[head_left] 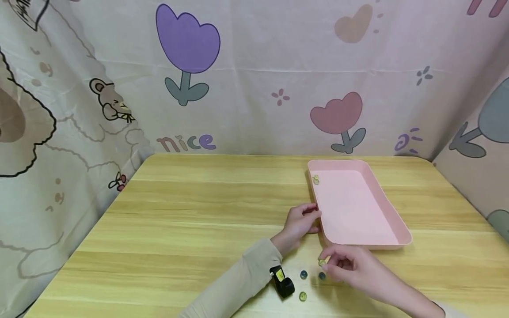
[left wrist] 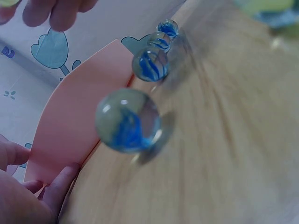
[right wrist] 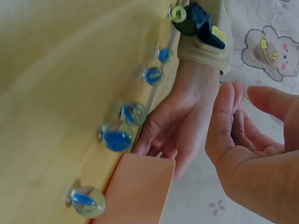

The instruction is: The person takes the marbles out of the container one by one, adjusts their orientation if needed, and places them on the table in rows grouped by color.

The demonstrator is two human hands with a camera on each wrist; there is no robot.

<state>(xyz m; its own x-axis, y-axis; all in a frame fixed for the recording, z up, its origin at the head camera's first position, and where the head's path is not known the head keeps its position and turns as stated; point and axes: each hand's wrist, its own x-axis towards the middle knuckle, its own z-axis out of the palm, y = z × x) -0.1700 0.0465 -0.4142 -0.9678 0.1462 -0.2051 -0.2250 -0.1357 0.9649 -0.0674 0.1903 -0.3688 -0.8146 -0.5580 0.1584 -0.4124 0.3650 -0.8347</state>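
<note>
My right hand (head_left: 354, 269) pinches a yellow-green glass marble (head_left: 322, 263) between thumb and fingers, just off the near edge of a pink tray (head_left: 397, 221). At the tray's left side my left hand (head_left: 299, 224) grips the rim, its fingers (left wrist: 60, 186) against the wall. Several clear marbles with blue swirls (left wrist: 128, 120) lie on the wood in front of the tray; in the head view the right hand hides some. Closer to the person rests another yellow-green marble (head_left: 303, 296). Small yellow-green marbles (head_left: 316, 179) sit inside the tray at its far left.
A black wrist camera (head_left: 282, 282) is strapped at the left sleeve, close beside the loose marbles. The wooden table (head_left: 179, 212) runs back to a patterned cloth (head_left: 254, 79) that hangs behind it and on both sides.
</note>
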